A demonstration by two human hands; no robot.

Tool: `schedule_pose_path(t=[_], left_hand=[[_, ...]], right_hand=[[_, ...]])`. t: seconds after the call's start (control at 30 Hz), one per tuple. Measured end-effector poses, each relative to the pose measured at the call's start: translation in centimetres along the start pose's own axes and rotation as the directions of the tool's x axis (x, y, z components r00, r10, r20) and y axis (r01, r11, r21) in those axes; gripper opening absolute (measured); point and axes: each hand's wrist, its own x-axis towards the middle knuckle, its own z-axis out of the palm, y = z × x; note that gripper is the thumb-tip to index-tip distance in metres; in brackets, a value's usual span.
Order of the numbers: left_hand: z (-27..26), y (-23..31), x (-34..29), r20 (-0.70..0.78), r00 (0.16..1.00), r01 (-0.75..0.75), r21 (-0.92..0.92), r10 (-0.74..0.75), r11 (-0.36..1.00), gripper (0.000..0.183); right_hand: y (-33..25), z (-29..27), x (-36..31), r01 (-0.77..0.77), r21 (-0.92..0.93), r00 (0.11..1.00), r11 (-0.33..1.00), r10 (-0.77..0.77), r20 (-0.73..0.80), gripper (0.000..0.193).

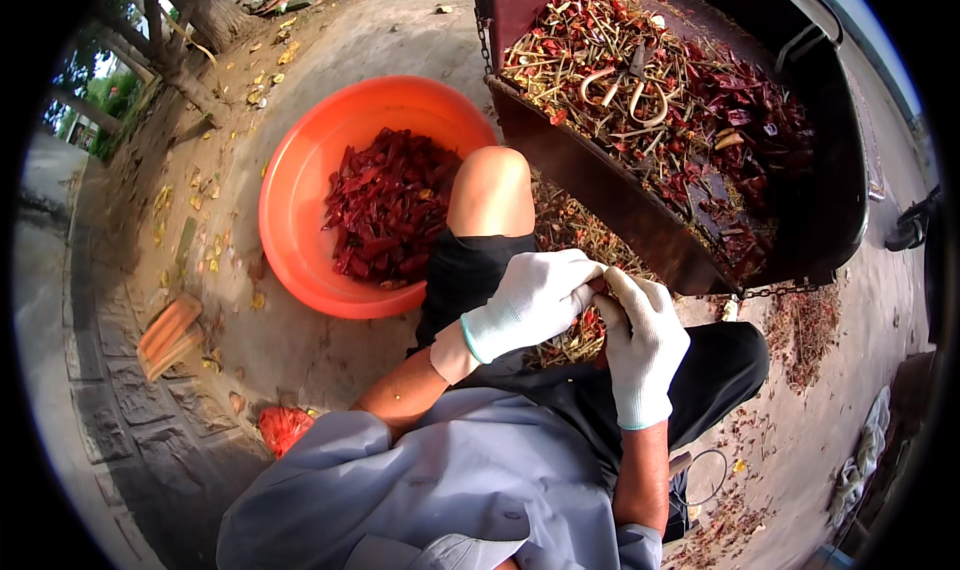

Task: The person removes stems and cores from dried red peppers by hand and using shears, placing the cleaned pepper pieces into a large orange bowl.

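Left hand (535, 300) and right hand (640, 340), gloved, pinched shut on dried chilli (598, 288); basin (290, 210) at 10 o'clock. Judged light, brittle; hold near stem.

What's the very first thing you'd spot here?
The bright orange basin at the left, holding dark red dried chillies. In the middle, the white-gloved left hand and right hand meet, pinching something small. Upper right, a dark cart is heaped with stems and chilli scraps.

Both gloved hands, left (535, 300) and right (640, 335), meet fingertip to fingertip above the lap, forearms bare.
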Motion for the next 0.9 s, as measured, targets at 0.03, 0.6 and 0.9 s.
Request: schedule_pose_path(t=[0.03,0.6,0.9], left_hand=[[-0.2,0.0,-0.1,0.0,1.0,-0.022,0.038,0.022,0.999,0.017],[1.1,-1.5,-2.7,0.206,0.977,0.108,-0.288,-0.049,0.952,0.013],[0.3,-1.0,-3.0,0.379,0.819,0.558,-0.703,-0.43,0.442,0.019]], right_hand=[[0.1,0.0,-0.1,0.021,-0.015,1.0,1.0,-0.021,0.012,0.029],[0.8,-0.7,-1.0,-0.732,0.638,0.669,0.24,0.433,0.604,0.009],[2.4,-0.5,-2.3,-0.643,0.757,0.63,-0.12,0.478,0.611,0.021]])
